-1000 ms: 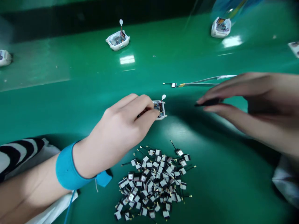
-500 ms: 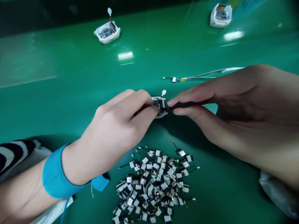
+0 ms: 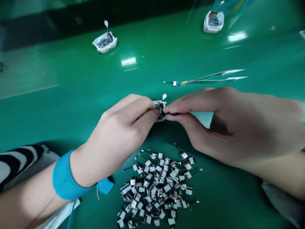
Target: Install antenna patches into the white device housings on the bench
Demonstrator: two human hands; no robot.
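At the lower left, on a green work surface (image 3: 78, 73): one blue wristband (image 3: 64, 178), worn on the left wrist. Farther back: one white open case (image 3: 105, 43), circuitry inside, a pale round tab upright on a thin lead. Next, the left hand (image 3: 124, 125), palm down, thumb and fingers pinching the left side of the work case (image 3: 163, 119). Nearer the wearer, below that case: one loose heap of small square modules (image 3: 156, 187), black and pale, with short leads. The work case: white, open, circuitry showing, directly between the two hands' fingertips, its own round tab (image 3: 164, 96) raised at the far edge. Beyond it: one single module (image 3: 175, 83), beside the yellow tip of the tweezers (image 3: 202, 80). Then one slim black item (image 3: 175, 114), pinched between right thumb and fingers, its end at the case's right side. Far right-hand side: another white case (image 3: 213, 24), open. Last, the right hand (image 3: 233, 127), largely side-on.
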